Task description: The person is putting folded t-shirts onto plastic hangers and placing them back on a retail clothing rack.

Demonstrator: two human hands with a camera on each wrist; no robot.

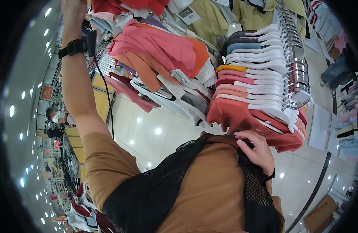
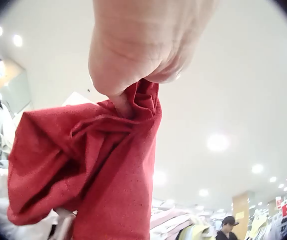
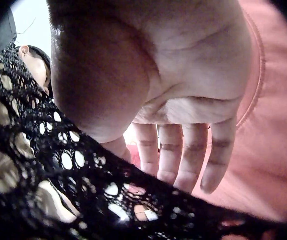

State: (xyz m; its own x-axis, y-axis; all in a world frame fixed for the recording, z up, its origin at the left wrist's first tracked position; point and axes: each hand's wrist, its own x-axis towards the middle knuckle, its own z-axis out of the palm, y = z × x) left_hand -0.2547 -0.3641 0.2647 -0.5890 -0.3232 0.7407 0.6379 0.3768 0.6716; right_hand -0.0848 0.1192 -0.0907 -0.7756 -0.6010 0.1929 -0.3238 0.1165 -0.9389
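High at the top left of the head view is my left hand [image 1: 73, 8], its arm stretched up and partly cut off by the frame. In the left wrist view that hand [image 2: 138, 45] grips a bunched fold of a red garment [image 2: 116, 175], which hangs below it. My right hand [image 1: 258, 149] is at my chest, beside the black mesh wrap [image 1: 256, 182] I wear. Its fingers [image 3: 193, 155] extend loosely in the right wrist view, with the mesh across their tips. A salmon-coloured top [image 1: 233, 112] on a white hanger is close in front of this hand.
White hangers [image 1: 260, 83] with tops line a chrome rail [image 1: 297, 66] at the right. Pink and orange garments [image 1: 155, 50] with paper tags lie heaped left of them. A cardboard box [image 1: 320, 213] stands on the tiled floor at lower right. People appear farther off.
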